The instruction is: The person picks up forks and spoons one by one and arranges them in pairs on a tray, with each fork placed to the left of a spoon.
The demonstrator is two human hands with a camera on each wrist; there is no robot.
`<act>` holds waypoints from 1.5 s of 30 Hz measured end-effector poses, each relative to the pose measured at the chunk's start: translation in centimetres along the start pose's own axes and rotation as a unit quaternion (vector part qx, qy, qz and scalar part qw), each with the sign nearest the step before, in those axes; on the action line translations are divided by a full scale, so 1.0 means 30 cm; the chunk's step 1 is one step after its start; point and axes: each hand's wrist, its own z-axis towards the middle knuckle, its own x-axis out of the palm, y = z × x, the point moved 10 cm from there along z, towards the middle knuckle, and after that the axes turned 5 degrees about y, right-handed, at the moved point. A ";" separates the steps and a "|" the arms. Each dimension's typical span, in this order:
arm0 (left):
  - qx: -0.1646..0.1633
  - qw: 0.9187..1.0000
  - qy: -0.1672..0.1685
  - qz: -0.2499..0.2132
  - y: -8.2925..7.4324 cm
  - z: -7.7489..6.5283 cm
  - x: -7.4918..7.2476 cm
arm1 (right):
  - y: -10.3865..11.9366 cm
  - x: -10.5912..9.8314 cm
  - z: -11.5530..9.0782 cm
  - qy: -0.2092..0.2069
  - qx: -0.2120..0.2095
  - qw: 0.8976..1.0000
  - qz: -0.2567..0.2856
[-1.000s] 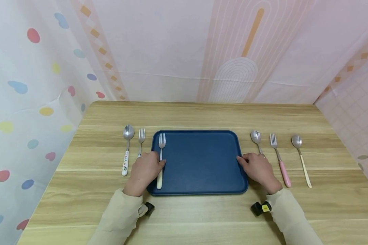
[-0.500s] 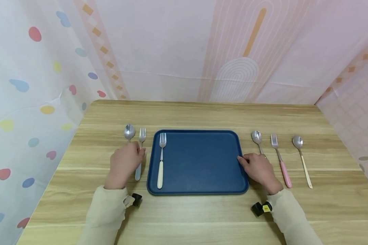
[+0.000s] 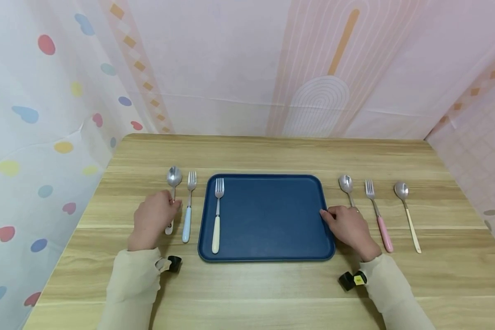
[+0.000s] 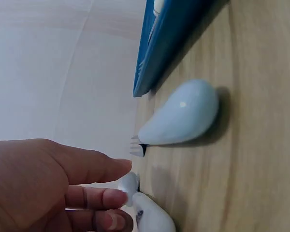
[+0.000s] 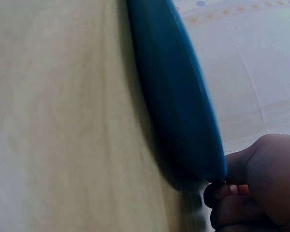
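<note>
Left hand (image 3: 153,217) moved leftward to white-handled spoon (image 3: 174,177), slightly spread, contact unclear; right hand (image 3: 347,227) pinches tray (image 3: 268,217).

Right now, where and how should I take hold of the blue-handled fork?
The blue-handled fork is probably best pinched across the middle of its handle by the left hand, coming from above. That handle looks thick and rounded in the left wrist view, and the fork lies between a white-handled spoon and the tray, so coming in sideways looks tighter.
</note>
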 end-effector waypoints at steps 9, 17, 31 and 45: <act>-0.022 0.999 0.039 0.003 0.035 0.013 0.037 | -0.008 0.001 -0.002 0.005 0.005 1.000 0.001; -0.032 0.997 0.066 0.002 0.053 0.018 0.060 | -0.009 -0.002 -0.003 0.005 0.004 1.000 0.003; -0.021 0.998 0.060 0.009 0.057 0.030 0.053 | -0.004 0.002 0.007 -0.006 -0.006 1.000 -0.001; 0.003 0.999 0.006 -0.031 0.036 0.033 0.039 | -0.005 0.003 0.004 0.002 -0.003 1.000 -0.001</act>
